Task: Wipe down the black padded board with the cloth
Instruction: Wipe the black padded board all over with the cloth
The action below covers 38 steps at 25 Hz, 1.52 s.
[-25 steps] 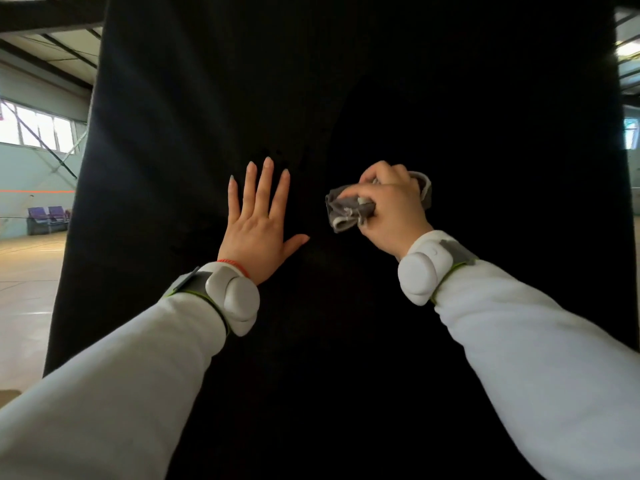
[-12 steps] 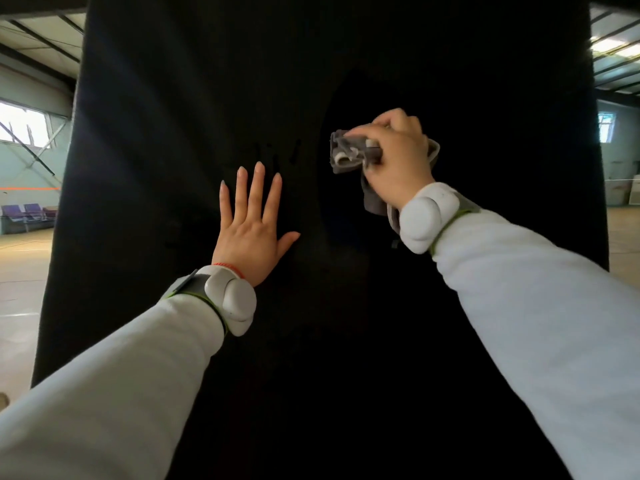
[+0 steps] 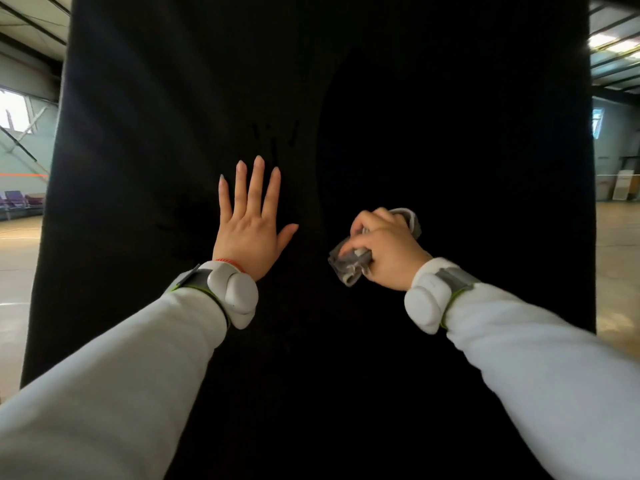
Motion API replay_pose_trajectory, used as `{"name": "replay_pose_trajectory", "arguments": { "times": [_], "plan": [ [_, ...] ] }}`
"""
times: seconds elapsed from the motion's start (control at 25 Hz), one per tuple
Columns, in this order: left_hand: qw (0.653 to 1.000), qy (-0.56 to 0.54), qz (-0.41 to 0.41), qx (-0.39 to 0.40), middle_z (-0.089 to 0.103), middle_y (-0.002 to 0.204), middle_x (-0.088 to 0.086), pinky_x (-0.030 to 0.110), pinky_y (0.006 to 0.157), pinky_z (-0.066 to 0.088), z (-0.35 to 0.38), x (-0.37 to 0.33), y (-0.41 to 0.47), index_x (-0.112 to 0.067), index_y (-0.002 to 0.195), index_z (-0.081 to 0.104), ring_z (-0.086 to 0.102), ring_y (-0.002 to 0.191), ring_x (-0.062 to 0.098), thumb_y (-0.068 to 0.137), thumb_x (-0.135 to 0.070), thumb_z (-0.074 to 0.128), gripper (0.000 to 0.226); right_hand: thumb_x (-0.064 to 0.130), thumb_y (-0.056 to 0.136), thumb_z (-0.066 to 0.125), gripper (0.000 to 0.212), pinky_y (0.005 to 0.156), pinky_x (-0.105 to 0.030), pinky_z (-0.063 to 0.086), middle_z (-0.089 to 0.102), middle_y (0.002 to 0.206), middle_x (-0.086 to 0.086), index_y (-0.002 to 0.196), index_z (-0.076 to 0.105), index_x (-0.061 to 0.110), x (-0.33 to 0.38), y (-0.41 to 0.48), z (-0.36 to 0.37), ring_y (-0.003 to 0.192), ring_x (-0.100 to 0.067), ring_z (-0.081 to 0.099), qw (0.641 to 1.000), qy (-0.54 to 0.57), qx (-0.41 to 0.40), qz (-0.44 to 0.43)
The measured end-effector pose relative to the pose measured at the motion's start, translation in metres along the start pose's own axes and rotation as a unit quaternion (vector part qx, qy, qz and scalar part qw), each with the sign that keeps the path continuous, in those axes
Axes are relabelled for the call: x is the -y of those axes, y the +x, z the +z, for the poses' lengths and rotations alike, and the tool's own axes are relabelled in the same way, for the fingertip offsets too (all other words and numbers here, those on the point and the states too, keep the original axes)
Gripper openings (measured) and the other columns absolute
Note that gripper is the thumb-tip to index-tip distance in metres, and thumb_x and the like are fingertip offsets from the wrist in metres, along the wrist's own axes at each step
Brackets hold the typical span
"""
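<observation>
Wiping looks to be in full swing, though I can't honestly call how much is finished; the black padded board (image 3: 450, 133) is so evenly dark that cleaned and uncleaned patches look the same; a few faint scuffs (image 3: 273, 136) sit near the board's middle, just above the left fingertips, so I'd guess that bit is left, plus the lower part. The board stands upright, face toward the camera; its long axis runs top to bottom, and its top and bottom edges are out of shot. The left hand (image 3: 249, 230) is spread flat with all 5 fingers straight, palm on the board left of its centre, bracing it I reckon; the right hand (image 3: 388, 258) is curled round the grey cloth (image 3: 349, 268), right of the board's centre, about level with the left palm. The cloth is scrunched into a wad that seems pressed to the board; its long axis slants from lower left to upper right under the knuckles, with 1 end poking out each side.
</observation>
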<state>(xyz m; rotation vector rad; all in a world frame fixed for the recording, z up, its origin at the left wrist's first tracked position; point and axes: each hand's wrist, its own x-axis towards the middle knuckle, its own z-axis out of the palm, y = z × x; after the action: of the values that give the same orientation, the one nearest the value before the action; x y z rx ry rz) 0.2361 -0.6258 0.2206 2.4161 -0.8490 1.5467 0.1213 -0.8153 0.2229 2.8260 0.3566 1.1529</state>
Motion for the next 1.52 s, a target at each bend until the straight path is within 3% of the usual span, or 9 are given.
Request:
{"name": "replay_pose_trajectory", "arguments": {
  "times": [0.08, 0.2, 0.28, 0.48, 0.6, 0.76, 0.96, 1.2, 1.52],
  "plan": [
    [1.000, 0.015, -0.003, 0.004, -0.012, 0.155, 0.016, 0.048, 0.111, -0.016, 0.002, 0.002, 0.002, -0.011, 0.142, -0.015, -0.019, 0.140, 0.031, 0.090, -0.053, 0.028, 0.079, 0.008, 0.073, 0.062, 0.023, 0.081, -0.046, 0.039, 0.056, 0.092, -0.003, 0.088, 0.074, 0.020, 0.000, 0.018, -0.019, 0.089, -0.023, 0.045, 0.999, 0.015, -0.027, 0.019],
    [1.000, 0.014, 0.000, -0.005, -0.011, 0.155, 0.016, 0.046, 0.110, -0.018, 0.003, 0.004, 0.002, -0.013, 0.142, -0.015, -0.023, 0.137, 0.028, 0.090, -0.053, 0.027, 0.078, 0.005, 0.071, 0.060, 0.033, 0.085, -0.044, 0.037, 0.055, 0.103, -0.007, 0.097, 0.071, 0.022, 0.003, 0.058, -0.040, 0.098, -0.030, 0.046, 0.975, -0.006, -0.199, 0.097],
    [1.000, 0.009, 0.004, -0.007, -0.011, 0.155, 0.015, 0.046, 0.110, -0.019, 0.005, 0.004, 0.001, -0.013, 0.143, -0.013, -0.024, 0.136, 0.027, 0.090, -0.053, 0.027, 0.077, 0.008, 0.072, 0.059, 0.033, 0.084, -0.042, 0.035, 0.054, 0.105, -0.006, 0.098, 0.070, 0.023, 0.003, 0.065, -0.031, 0.099, -0.031, 0.046, 0.968, -0.008, -0.220, 0.119],
    [0.999, -0.015, 0.009, -0.028, 0.000, 0.156, 0.016, 0.047, 0.113, -0.011, 0.006, 0.001, -0.003, -0.010, 0.149, 0.004, -0.008, 0.142, 0.033, 0.090, -0.048, 0.037, 0.077, 0.027, 0.071, 0.047, 0.029, 0.074, -0.038, 0.032, 0.055, 0.090, -0.003, 0.084, 0.072, 0.022, 0.002, 0.024, 0.011, 0.085, -0.028, 0.048, 0.985, 0.010, -0.166, 0.038],
    [0.999, -0.013, 0.017, -0.034, 0.004, 0.156, 0.017, 0.047, 0.114, -0.008, 0.007, 0.002, -0.010, -0.009, 0.149, 0.009, -0.002, 0.143, 0.035, 0.091, -0.045, 0.040, 0.075, 0.019, 0.068, 0.059, 0.019, 0.075, -0.038, 0.031, 0.054, 0.087, -0.001, 0.082, 0.073, 0.022, 0.006, 0.006, 0.019, 0.084, -0.025, 0.048, 0.993, 0.020, -0.112, 0.033],
    [1.000, 0.007, 0.014, -0.021, -0.001, 0.156, 0.017, 0.048, 0.113, -0.011, 0.010, 0.001, -0.011, -0.009, 0.148, 0.001, -0.006, 0.143, 0.035, 0.091, -0.050, 0.033, 0.078, 0.005, 0.069, 0.067, 0.021, 0.080, -0.048, 0.039, 0.053, 0.086, 0.002, 0.082, 0.074, 0.021, 0.005, -0.001, 0.006, 0.086, -0.023, 0.045, 1.000, 0.022, 0.005, 0.021],
    [0.998, 0.028, 0.019, -0.047, 0.001, 0.156, 0.017, 0.048, 0.112, -0.014, 0.018, 0.003, -0.011, -0.008, 0.145, -0.004, -0.006, 0.142, 0.034, 0.091, -0.052, 0.030, 0.078, 0.002, 0.072, 0.060, 0.032, 0.086, -0.043, 0.038, 0.055, 0.102, -0.006, 0.097, 0.071, 0.020, 0.005, 0.048, -0.025, 0.098, -0.030, 0.046, 0.964, 0.015, -0.230, 0.134],
    [0.999, 0.013, 0.022, -0.027, -0.002, 0.156, 0.017, 0.049, 0.112, -0.013, 0.014, 0.001, -0.011, -0.008, 0.148, 0.001, -0.007, 0.143, 0.035, 0.091, -0.051, 0.033, 0.078, 0.004, 0.071, 0.064, 0.028, 0.083, -0.046, 0.038, 0.053, 0.097, -0.003, 0.091, 0.072, 0.022, 0.008, 0.024, 0.013, 0.092, -0.028, 0.044, 0.982, 0.029, -0.157, 0.104],
    [0.998, -0.013, 0.058, -0.005, 0.001, 0.156, 0.013, 0.049, 0.113, -0.011, 0.036, 0.002, -0.064, -0.011, 0.148, 0.004, -0.007, 0.142, 0.031, 0.091, -0.046, 0.038, 0.076, 0.004, 0.068, 0.070, 0.026, 0.082, -0.047, 0.036, 0.053, 0.094, -0.001, 0.086, 0.072, 0.023, 0.024, -0.034, 0.054, 0.090, -0.023, 0.043, 0.986, 0.057, -0.090, 0.129]
  ]
}}
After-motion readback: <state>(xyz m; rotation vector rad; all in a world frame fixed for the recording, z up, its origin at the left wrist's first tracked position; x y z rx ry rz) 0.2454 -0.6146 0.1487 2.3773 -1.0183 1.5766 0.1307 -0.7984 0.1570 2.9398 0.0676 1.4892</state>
